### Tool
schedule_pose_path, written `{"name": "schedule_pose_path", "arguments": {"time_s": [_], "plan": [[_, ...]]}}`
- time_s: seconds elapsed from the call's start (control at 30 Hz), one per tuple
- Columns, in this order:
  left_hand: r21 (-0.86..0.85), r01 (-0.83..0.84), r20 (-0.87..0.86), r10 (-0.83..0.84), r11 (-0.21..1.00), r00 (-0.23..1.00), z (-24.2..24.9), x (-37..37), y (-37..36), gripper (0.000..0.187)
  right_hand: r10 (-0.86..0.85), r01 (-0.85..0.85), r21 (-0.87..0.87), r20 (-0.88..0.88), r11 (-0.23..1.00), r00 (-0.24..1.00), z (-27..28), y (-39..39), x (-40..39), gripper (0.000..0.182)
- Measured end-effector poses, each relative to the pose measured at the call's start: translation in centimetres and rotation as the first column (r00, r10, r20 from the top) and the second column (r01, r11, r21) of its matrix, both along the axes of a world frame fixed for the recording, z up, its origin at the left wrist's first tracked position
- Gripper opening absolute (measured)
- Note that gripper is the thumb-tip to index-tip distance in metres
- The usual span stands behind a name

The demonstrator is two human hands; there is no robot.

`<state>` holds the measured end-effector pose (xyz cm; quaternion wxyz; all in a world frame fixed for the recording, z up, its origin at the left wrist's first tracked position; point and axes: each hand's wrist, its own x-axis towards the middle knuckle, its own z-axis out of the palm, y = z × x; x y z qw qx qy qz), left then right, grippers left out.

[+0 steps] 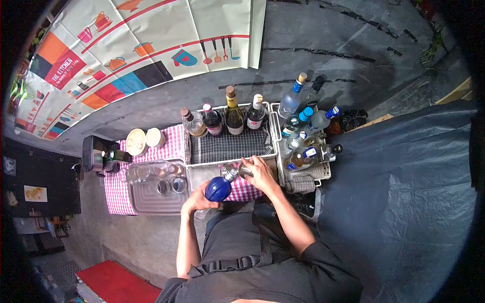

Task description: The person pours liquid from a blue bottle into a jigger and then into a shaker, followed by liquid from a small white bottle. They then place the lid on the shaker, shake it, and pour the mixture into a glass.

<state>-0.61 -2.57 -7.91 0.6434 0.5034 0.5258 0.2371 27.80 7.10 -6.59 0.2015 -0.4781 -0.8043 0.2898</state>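
Note:
My left hand (198,201) is wrapped round a dark blue round-bodied bottle (218,189). The bottle is tilted, its pale neck pointing up and to the right. In my right hand (261,177) is a small dark metallic cup (245,171), its mouth right at the bottle's neck. Both hands are over the front edge of a table with a pink checked cloth (243,191). Left of them, a clear plastic tray (159,206) holds several clear glasses (162,169).
Behind my hands, a white wire basket (188,162) lined with checked cloth holds several corked bottles (234,118). Several more bottles (292,101) crowd a rack (323,174) on the right. Two pale tubs (155,137) and a black machine (95,154) stand at the left.

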Motion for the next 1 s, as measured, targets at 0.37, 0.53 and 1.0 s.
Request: {"name": "schedule_pose_path", "arguments": {"time_s": [0.37, 0.53, 1.0], "plan": [[0.005, 0.044, -0.111, -0.043, 0.999, 0.993, 0.6, 0.4, 0.6, 0.103, -0.033, 0.018, -0.06, -0.253, 0.998, 0.967, -1.0, -0.5, 1.0, 0.058], [-0.038, 0.08, -0.146, -0.085, 0.996, 0.986, 1.7, 0.7, 1.4, 0.094, -0.025, -0.026, -0.155, -0.321, 0.987, 0.947, 1.0, -0.4, 0.7, 0.054], [-0.223, 0.21, -0.319, -0.275, 0.952, 0.907, 8.7, 1.3, 3.7, 0.07, -0.028, -0.031, -0.176, -0.323, 0.984, 0.946, 1.4, -0.9, 0.5, 0.059]]}}
